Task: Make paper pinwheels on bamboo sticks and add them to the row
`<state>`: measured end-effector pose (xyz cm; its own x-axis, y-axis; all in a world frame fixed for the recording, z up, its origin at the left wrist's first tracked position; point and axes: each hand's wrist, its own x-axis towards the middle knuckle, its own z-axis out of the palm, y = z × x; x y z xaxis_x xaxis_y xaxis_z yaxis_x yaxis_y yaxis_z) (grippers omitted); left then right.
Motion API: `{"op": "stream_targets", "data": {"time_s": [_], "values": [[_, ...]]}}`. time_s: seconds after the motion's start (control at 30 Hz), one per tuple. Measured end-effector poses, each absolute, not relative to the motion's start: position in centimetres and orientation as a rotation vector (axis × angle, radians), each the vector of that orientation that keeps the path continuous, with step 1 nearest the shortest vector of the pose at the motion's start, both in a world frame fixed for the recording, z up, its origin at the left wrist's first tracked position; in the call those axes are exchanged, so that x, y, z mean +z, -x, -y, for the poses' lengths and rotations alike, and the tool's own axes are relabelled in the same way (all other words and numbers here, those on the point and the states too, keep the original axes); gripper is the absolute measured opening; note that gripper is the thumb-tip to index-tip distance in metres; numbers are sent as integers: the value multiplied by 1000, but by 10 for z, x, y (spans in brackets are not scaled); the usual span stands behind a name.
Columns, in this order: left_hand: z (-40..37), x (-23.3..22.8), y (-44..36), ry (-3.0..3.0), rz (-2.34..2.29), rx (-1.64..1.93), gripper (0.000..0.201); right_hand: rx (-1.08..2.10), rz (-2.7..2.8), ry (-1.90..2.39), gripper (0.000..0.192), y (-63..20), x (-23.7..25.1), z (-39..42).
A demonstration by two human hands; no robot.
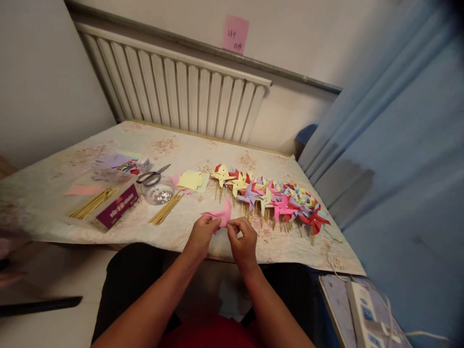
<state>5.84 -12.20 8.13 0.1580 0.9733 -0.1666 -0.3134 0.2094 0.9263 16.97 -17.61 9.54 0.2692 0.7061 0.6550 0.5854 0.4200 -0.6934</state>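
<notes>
My left hand (201,235) pinches a pink paper pinwheel (222,213) between thumb and fingers, just above the front edge of the table. Close on its right side, my right hand (243,240) has thumb and forefinger pressed together at the paper's lower edge; whatever they grip is too small to make out. To the right stand rows of coloured paper pinwheels (284,208) on thin sticks. Left of my hands lie loose wooden sticks (166,209), a clear bowl (159,194) of small shiny pieces, and a stack of yellow paper squares (190,180).
Dark-handled scissors (150,178) rest by the bowl. Farther left are a purple-and-white box (118,207), more sticks (92,203) and coloured paper (112,160). A radiator (181,92) lines the wall behind. A blue curtain (391,145) and a power strip (364,311) are at right.
</notes>
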Motion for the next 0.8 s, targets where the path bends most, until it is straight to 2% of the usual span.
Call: {"op": "stream_targets", "data": {"time_s": [0.6,0.8], "values": [[135,98,-63,-953,-924,1133,30,99,1411,1260,11,-169,97,177],[136,105,-62,-980,-861,1130,23,96,1416,1244,12,-168,99,178]]}}
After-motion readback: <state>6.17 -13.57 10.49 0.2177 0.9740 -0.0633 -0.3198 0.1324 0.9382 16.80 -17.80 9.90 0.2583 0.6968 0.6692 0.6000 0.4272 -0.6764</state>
